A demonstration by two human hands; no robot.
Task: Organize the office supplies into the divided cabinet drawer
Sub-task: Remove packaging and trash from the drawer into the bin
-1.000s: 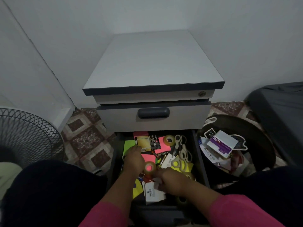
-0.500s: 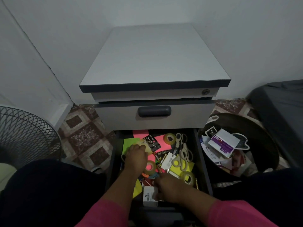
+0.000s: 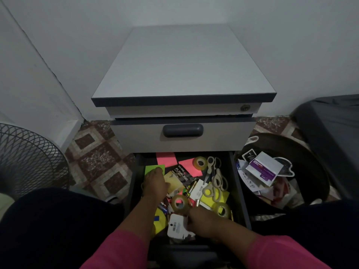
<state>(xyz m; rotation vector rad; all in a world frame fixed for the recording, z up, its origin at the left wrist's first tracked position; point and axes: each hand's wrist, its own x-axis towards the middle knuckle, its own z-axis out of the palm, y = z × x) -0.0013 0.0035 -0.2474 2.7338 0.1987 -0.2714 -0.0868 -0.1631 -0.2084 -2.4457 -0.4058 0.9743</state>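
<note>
At the far left a wire-mesh fan guard [image 3: 25, 158] stands on the patterned tile floor [image 3: 97, 162], beside the grey pedestal cabinet [image 3: 182, 74], whose lower drawer [image 3: 240, 191] is pulled open toward the person. In the drawer's left part the left hand [image 3: 155, 184] lies palm down over a green sticky-note pad [image 3: 151, 168] and the edge of a pale yellow card [image 3: 173, 180]; whether its fingers are released or curled on something cannot be told from above. Just right of it lie an alkaline battery pack [image 3: 181, 171], pink note pads [image 3: 167, 159], a tape roll [image 3: 179, 202] and loose batteries, then two pairs of scissors [image 3: 215, 177] over yellow notes. Nearer the person, the right hand [image 3: 204, 220] has its fingers curled onto the edge of a white tag-like package [image 3: 176, 226], apparently grasping it. At the right a dark bin [image 3: 310, 162] holds discarded packaging. The supplies are all in the drawer but heaped together, so sorting seems barely begun: this looks like the picking-through step. The next move probably calls for lifting the white package clear of the pile without dragging the tape roll along, then grouping like with like; no dividers are visible.
</note>
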